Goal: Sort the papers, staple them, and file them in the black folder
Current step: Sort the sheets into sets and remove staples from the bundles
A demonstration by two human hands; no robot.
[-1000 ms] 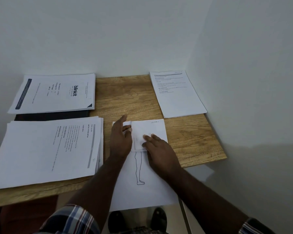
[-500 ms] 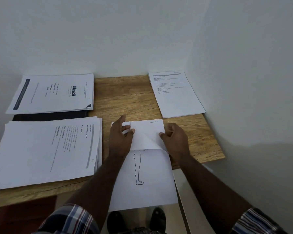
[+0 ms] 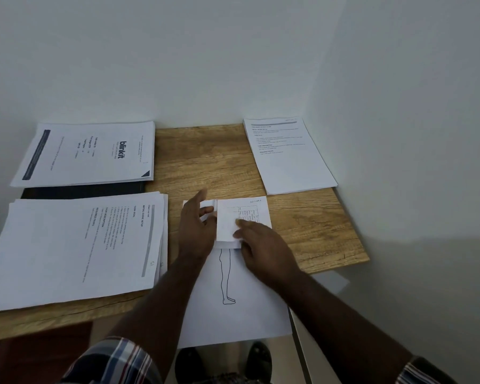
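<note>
Sorting is the step in hand, I judge: nothing looks stapled yet, and no stapler shows. Your left hand point(image 3: 196, 228) lies on the leg-drawing sheet point(image 3: 233, 309), thumb raised, fingers on the left edge of the folded-back papers point(image 3: 243, 217). Your right hand point(image 3: 263, 248) presses these papers flat with nearly straight fingers; neither grip pinches anything that I can see. This set overhangs the near edge of the bench point(image 3: 316, 234). The black folder point(image 3: 81, 192) lies at the left, mostly covered by the blinkit pile point(image 3: 86, 153), with the large pile point(image 3: 72, 250) just in front. The next move probably needs you to identify the page and choose its pile.
</note>
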